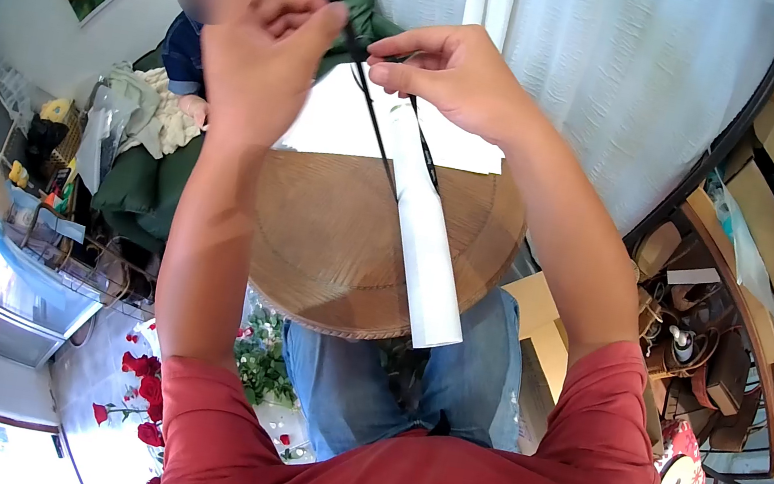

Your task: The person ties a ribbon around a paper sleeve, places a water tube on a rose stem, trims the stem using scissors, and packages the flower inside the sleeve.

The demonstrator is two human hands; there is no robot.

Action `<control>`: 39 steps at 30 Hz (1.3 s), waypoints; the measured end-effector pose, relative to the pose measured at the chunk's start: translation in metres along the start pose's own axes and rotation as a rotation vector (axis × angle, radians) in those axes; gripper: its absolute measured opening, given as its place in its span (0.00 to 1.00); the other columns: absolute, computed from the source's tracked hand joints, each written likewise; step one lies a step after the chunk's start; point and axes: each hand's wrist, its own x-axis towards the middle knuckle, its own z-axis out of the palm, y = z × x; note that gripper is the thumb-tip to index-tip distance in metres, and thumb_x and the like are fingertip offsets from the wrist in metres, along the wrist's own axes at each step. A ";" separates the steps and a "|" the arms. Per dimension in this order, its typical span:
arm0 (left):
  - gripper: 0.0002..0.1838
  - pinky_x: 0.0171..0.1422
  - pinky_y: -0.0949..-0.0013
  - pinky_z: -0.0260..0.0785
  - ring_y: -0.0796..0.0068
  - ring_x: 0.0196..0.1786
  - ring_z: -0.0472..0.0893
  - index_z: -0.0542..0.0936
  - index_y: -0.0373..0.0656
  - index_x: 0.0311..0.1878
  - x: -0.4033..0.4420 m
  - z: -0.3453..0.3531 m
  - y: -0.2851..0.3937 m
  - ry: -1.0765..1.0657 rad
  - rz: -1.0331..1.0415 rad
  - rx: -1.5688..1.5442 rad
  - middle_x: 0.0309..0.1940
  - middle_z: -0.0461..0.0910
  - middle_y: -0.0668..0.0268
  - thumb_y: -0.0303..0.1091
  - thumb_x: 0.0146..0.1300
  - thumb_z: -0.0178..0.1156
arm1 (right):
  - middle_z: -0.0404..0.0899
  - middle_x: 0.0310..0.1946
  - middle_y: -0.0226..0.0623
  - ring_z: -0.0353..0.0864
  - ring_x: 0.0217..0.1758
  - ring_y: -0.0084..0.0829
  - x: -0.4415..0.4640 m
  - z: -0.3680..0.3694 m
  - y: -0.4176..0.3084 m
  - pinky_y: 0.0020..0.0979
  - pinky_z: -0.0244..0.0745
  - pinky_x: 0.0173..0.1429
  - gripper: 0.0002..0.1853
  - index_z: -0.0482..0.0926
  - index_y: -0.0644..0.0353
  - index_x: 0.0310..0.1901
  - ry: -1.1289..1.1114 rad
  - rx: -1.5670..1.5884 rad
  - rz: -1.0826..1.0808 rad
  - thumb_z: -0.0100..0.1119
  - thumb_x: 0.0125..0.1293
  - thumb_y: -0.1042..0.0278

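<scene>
A rolled-up white sheet of paper [425, 266] lies slantwise on the round wooden table [328, 233], its near end sticking out past the front edge. A black ribbon [373, 114] runs up from the roll, one strand on each side of it. High on the left, my left hand [269, 61] has its thumb and fingers closed on one strand, whose end juts above the thumb. My right hand [454, 75] pinches the other part of the ribbon just above the roll's far end. Whether the strands cross between my hands is hard to make out.
Flat white sheets [336, 117] lie at the table's back. Beyond it, a person [190, 49] sits by a green sofa [146, 194]. Red roses [148, 395] and greenery [261, 364] are at lower left. Shelves with boxes [768, 201] stand right; an open carton [540, 327] is beside my knee.
</scene>
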 end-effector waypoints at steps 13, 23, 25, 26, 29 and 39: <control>0.13 0.40 0.76 0.69 0.83 0.34 0.76 0.86 0.34 0.52 -0.015 -0.006 -0.048 -0.367 -0.338 0.083 0.31 0.82 0.72 0.34 0.75 0.63 | 0.88 0.35 0.38 0.86 0.36 0.23 0.012 -0.004 0.009 0.26 0.83 0.44 0.10 0.85 0.70 0.44 0.067 -0.017 -0.054 0.65 0.76 0.70; 0.12 0.32 0.79 0.62 0.87 0.27 0.70 0.83 0.37 0.42 -0.046 0.003 -0.046 -0.244 -0.569 -0.252 0.27 0.77 0.74 0.36 0.79 0.60 | 0.89 0.37 0.36 0.87 0.39 0.23 0.014 -0.009 0.012 0.27 0.83 0.49 0.10 0.85 0.69 0.47 0.079 -0.029 -0.058 0.65 0.76 0.69; 0.09 0.34 0.78 0.63 0.86 0.28 0.72 0.82 0.35 0.44 -0.058 0.015 -0.060 -0.290 -0.415 -0.129 0.28 0.78 0.73 0.32 0.78 0.62 | 0.89 0.37 0.36 0.88 0.40 0.24 0.011 -0.008 0.008 0.27 0.83 0.49 0.10 0.86 0.69 0.48 0.075 -0.040 -0.053 0.65 0.76 0.69; 0.07 0.36 0.78 0.66 0.85 0.30 0.74 0.83 0.35 0.44 -0.061 0.018 -0.068 -0.269 -0.390 -0.076 0.29 0.79 0.72 0.30 0.75 0.64 | 0.88 0.37 0.36 0.87 0.40 0.24 0.009 -0.007 0.004 0.27 0.83 0.50 0.10 0.86 0.69 0.48 0.079 -0.063 -0.041 0.66 0.75 0.69; 0.06 0.40 0.76 0.71 0.83 0.35 0.79 0.85 0.33 0.44 -0.060 0.027 -0.067 -0.233 -0.346 0.055 0.33 0.83 0.70 0.27 0.71 0.69 | 0.88 0.38 0.35 0.87 0.41 0.23 0.011 -0.008 0.008 0.28 0.83 0.51 0.10 0.86 0.69 0.49 0.070 -0.117 -0.053 0.66 0.75 0.70; 0.03 0.48 0.75 0.78 0.81 0.39 0.84 0.85 0.33 0.41 -0.054 0.038 -0.082 -0.104 -0.264 -0.047 0.34 0.87 0.64 0.21 0.66 0.70 | 0.87 0.41 0.34 0.85 0.47 0.22 0.007 -0.010 0.012 0.29 0.81 0.57 0.07 0.86 0.67 0.47 -0.029 -0.050 -0.095 0.65 0.76 0.72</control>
